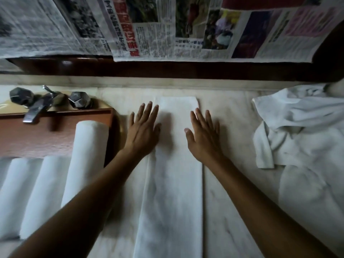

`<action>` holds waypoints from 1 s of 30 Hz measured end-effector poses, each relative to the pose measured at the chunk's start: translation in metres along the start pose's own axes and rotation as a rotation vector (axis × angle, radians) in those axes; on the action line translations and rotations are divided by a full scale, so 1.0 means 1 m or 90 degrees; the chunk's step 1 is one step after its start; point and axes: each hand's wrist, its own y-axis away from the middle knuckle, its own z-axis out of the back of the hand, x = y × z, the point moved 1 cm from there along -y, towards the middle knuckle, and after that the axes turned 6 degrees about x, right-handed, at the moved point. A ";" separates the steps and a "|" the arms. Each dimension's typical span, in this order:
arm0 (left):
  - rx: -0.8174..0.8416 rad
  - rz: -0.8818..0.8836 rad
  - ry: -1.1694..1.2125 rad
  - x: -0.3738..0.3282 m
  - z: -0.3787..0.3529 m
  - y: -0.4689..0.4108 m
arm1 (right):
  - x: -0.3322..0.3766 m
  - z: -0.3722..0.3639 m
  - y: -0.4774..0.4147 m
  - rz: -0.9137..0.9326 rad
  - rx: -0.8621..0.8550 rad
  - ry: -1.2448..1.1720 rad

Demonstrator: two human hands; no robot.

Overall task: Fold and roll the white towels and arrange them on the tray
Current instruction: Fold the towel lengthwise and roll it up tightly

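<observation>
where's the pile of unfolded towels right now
In the head view, the crumpled towel pile lies on the marble counter at the far right, beyond the right hand and the long folded towel.

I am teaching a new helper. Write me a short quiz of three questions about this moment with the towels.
1. True or false: the left hand and the right hand are both open, with straight fingers, at the long edges of the folded towel.
2. Fill in: the rolled towels lie to the ___ of the folded towel.
3. Where are the unfolded towels? A) heaped to the right of the folded towel B) on top of the rolled towels C) held in the left hand

Key: 1 true; 2 left; 3 A
</observation>
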 end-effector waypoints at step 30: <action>0.011 -0.050 -0.029 -0.026 -0.044 0.069 | 0.008 -0.031 0.045 0.036 -0.072 0.109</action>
